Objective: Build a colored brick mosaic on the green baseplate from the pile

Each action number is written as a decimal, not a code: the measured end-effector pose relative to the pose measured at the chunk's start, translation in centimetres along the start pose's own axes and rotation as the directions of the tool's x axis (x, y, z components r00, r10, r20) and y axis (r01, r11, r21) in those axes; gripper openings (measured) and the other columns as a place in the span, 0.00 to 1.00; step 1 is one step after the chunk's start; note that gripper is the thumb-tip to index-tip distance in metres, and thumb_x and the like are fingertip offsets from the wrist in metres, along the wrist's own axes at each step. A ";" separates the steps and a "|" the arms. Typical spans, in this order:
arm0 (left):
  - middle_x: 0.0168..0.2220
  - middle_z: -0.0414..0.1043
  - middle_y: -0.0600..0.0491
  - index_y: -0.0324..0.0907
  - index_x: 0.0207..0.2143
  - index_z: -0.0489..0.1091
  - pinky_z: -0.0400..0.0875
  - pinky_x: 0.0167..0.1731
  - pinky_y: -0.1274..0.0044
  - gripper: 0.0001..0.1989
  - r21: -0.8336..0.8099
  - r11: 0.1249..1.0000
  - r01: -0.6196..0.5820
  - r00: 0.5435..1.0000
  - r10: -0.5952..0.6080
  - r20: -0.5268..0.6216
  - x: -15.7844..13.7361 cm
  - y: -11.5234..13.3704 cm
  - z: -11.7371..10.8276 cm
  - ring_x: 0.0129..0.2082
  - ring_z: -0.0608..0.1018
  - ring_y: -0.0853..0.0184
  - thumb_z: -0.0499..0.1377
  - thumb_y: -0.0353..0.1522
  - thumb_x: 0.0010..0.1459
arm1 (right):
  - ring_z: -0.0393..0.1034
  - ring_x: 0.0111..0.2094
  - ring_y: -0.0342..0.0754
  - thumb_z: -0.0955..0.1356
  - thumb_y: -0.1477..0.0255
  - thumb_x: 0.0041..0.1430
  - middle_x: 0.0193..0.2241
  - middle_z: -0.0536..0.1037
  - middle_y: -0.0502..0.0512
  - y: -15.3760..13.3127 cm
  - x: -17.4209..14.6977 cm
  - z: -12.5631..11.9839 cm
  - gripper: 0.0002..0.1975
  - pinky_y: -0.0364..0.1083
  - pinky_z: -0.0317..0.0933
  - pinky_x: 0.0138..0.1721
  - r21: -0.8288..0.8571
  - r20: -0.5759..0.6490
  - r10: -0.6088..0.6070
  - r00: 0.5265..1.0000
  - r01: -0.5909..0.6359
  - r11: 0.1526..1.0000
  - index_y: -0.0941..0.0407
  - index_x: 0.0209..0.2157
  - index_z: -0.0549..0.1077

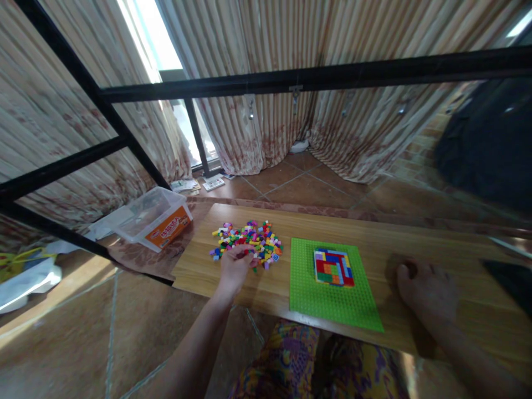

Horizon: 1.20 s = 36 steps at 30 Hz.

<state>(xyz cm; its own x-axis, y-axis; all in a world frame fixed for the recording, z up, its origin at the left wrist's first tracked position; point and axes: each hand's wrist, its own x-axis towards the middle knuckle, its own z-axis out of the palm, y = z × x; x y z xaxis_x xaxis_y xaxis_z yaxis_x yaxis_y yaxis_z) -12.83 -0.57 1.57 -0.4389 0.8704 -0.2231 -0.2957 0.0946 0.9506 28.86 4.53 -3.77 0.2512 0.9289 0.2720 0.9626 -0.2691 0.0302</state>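
The left hand (238,266) reaches over the near edge of the loose bricks (266,244), its thumb and fingertips drawn together as for picking at small pieces; whether a brick sits between them I cannot tell, since the fingers hide the spot. The right hand (428,291) rests on the wooden table (266,299) beyond the other side of the green board (332,310), fingers loosely curled downward (it is blurred, so I cannot say whether anything lies beneath them). The bricks are spread in a low heap on the left part of the table, probably so that single colours can be spotted and reached easily. The board lies flat between the two hands, in front of the person's knees, which seems a handy place for work from either side. On it sits a squarish block of bricks (333,267), a little toward the far side, with blue, red, white, green and orange pieces packed tightly together. The board is thin plastic, dotted all over with small studs; the bricks are hard, glossy and mostly boxy. The tabletop shows a long, smooth grain. Off its left end, a see-through plastic tub (128,221) with an orange label (169,228) stands on a patterned rug (145,255).
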 end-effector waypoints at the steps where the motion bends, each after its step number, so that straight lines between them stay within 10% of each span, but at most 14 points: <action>1: 0.23 0.76 0.55 0.38 0.27 0.76 0.73 0.26 0.77 0.10 0.001 1.000 -0.001 1.000 0.001 -0.003 0.1 0.0 0.0 0.21 0.75 0.70 0.66 0.30 0.36 | 0.68 0.45 0.59 0.55 0.62 0.63 0.42 0.76 0.67 0.0 0.0 0.0 0.24 0.52 0.58 0.44 0.001 -0.004 -0.006 1.000 0.006 1.000 0.60 0.46 0.74; 36: 0.31 0.78 0.52 0.39 0.36 0.77 0.74 0.29 0.76 0.16 0.130 0.987 -0.097 0.994 0.102 -0.026 1.0 0.9 -1.2 0.24 0.77 0.70 0.68 0.36 0.43 | 0.67 0.44 0.58 0.56 0.62 0.63 0.42 0.76 0.67 -0.1 -0.2 -0.2 0.23 0.51 0.56 0.43 -0.003 -0.041 -0.015 0.999 0.015 1.000 0.61 0.47 0.73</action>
<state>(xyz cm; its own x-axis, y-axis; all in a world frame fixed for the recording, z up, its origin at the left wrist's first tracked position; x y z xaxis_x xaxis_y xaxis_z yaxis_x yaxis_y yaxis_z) -14.55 -0.23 1.93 -0.4888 0.8625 -0.1309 -0.1382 0.0716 0.9878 28.66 4.38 -3.66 0.2324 0.9216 0.3109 0.9659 -0.2562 0.0375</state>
